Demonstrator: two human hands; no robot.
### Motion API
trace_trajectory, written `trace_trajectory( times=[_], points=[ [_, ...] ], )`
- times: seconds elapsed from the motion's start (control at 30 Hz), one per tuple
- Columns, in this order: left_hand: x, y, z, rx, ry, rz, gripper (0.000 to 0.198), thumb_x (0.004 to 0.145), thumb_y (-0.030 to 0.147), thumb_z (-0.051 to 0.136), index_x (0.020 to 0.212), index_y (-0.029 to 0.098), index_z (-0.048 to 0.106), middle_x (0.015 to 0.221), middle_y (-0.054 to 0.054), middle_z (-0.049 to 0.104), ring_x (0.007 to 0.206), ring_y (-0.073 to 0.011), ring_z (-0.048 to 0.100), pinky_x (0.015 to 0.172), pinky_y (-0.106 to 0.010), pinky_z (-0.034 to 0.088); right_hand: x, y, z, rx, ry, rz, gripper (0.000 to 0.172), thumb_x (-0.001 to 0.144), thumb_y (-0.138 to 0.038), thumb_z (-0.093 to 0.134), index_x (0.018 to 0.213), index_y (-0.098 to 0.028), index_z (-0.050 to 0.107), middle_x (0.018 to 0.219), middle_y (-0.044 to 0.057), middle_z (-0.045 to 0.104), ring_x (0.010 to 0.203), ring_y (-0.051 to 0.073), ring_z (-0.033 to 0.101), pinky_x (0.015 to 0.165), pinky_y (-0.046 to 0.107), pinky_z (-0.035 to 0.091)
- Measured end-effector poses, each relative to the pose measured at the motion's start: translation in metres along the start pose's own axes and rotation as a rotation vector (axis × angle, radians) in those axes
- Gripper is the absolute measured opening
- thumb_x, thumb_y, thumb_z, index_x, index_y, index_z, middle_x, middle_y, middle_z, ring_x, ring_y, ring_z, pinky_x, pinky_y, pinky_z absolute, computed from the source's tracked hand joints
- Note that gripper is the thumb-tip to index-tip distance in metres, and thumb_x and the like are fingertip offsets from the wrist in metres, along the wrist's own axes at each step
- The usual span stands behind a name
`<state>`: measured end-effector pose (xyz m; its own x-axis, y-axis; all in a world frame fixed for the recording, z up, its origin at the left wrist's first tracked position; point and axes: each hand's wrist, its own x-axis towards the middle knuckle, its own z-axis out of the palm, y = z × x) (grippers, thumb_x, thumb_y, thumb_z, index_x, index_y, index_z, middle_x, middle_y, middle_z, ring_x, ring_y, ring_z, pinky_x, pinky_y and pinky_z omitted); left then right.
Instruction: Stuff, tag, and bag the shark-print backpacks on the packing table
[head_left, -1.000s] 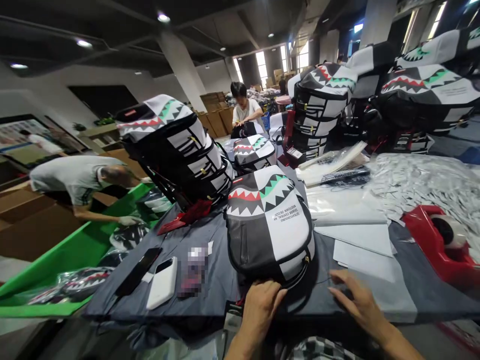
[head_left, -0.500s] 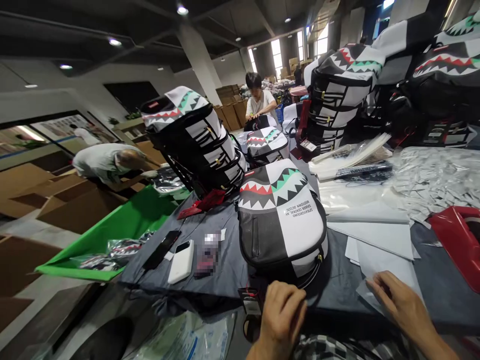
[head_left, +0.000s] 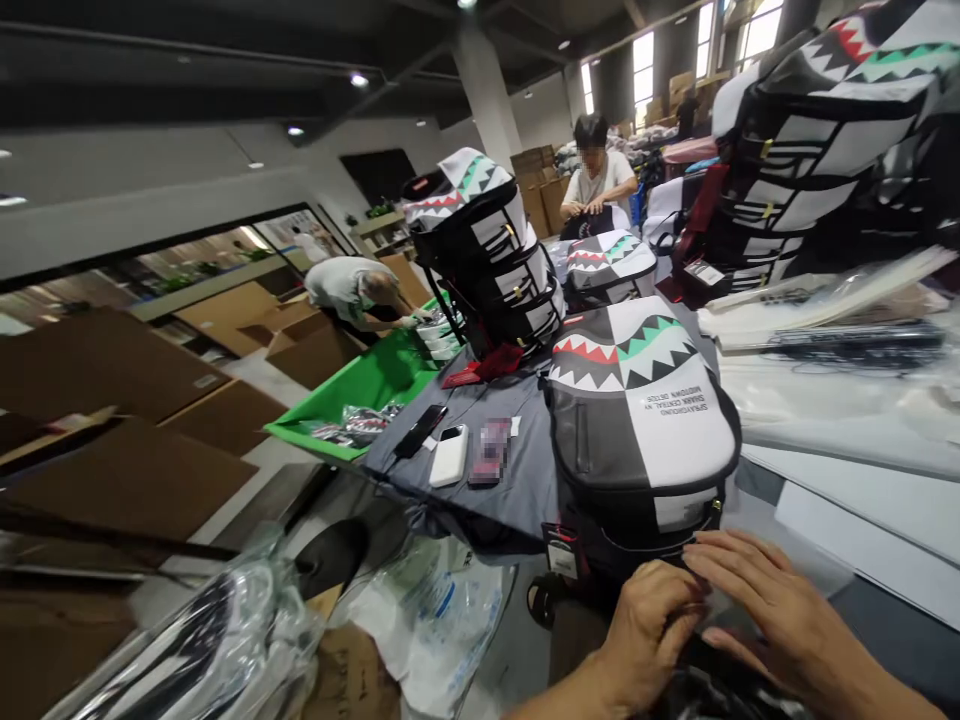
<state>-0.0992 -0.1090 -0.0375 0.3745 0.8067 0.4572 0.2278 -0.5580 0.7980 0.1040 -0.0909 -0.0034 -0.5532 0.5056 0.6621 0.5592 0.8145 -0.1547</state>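
A grey, black and white backpack (head_left: 645,420) with a shark-mouth print lies flat on the dark table (head_left: 517,480), its near end hanging over the table edge. A small tag (head_left: 561,558) dangles below that end. My left hand (head_left: 651,628) is curled closed against the bag's near bottom edge; what its fingers hold is hidden. My right hand (head_left: 772,610) lies beside it with fingers stretched out, touching the same dark edge.
A stack of matching backpacks (head_left: 487,250) stands behind, and more (head_left: 810,150) rise at the right. Phones and a white power bank (head_left: 450,455) lie on the table's left. White sheets (head_left: 847,500) cover the right. Two people work by a green bin (head_left: 360,390) and boxes. Plastic bags (head_left: 427,620) lie on the floor.
The view has swung left and down. My right hand has moved left from the white sheets to meet my left hand at the backpack's near end.
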Motion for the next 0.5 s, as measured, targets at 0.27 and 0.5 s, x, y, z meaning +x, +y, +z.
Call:
trace_trajectory(
  times=[0.27, 0.5],
  points=[
    [-0.013, -0.007, -0.066, 0.364, 0.178, -0.016, 0.043, 0.106, 0.046, 0.036, 0.094, 0.019, 0.067, 0.087, -0.006, 0.071, 0.085, -0.0179, 0.061, 0.081, -0.034, 0.041, 0.013, 0.024, 0.025, 0.13, 0.039, -0.033, 0.011, 0.095, -0.035, 0.065, 0.09, -0.026, 0.062, 0.07, -0.005, 0.065, 0.059, 0.013, 0.062, 0.08, 0.03, 0.054],
    [0.003, -0.045, -0.092, 0.336, 0.196, -0.315, 0.03, 0.098, 0.043, 0.059, 0.082, 0.02, 0.071, 0.081, -0.003, 0.071, 0.086, -0.0188, 0.059, 0.083, -0.034, 0.038, -0.007, 0.022, 0.04, 0.142, 0.03, 0.405, 0.043, 0.091, -0.068, 0.057, 0.098, -0.028, 0.07, 0.079, 0.0, 0.074, 0.053, 0.017, 0.066, 0.044, 0.024, 0.053]
  ],
)
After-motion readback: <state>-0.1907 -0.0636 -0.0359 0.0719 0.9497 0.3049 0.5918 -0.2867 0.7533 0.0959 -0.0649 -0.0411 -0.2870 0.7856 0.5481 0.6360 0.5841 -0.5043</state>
